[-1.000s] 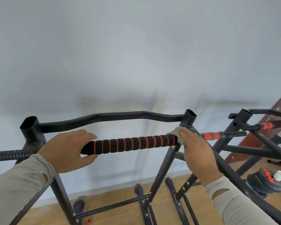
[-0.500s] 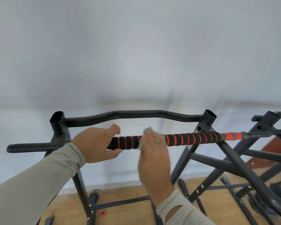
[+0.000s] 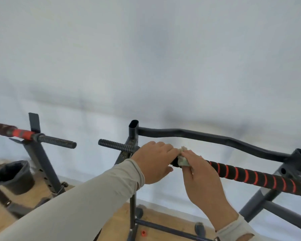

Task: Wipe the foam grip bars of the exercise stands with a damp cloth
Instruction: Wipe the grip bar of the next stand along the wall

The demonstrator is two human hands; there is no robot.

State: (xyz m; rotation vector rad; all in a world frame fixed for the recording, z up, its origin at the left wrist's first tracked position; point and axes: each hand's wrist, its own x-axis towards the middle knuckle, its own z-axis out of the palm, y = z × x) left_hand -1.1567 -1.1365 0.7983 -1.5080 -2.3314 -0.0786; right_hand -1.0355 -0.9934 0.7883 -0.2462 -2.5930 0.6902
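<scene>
Pale grey wall (image 3: 146,58) fills most of the view, and a strip of wooden floor (image 3: 163,221) shows along the bottom. Against the wall stands a dark metal exercise stand (image 3: 215,137) with a wavy top rail and open tube ends at its corners. Across it runs a foam grip bar (image 3: 261,176), black with orange rings, sloping down toward the right edge; its bare threaded end (image 3: 116,146) sticks out past the left upright.

The left hand (image 3: 155,164) is curled over the bar at the near end of the foam, fingers wrapped on top and thumb below. Just beside it, touching its fingertips, the right hand (image 3: 200,178) pinches a small, crumpled pale green cloth (image 3: 183,158) against the foam, fingers bent around the bar with the cloth bunched between them and the grip. Both forearms wear light beige sleeves (image 3: 87,204).

To the left, well apart, a second stand (image 3: 40,153) carries another bar (image 3: 21,133) with an orange and dark red grip and a threaded end pointing right. A black bin (image 3: 14,176) with a liner sits on the floor beside that stand. A small red object (image 3: 143,232) lies on the floor near the first stand's base bar.
</scene>
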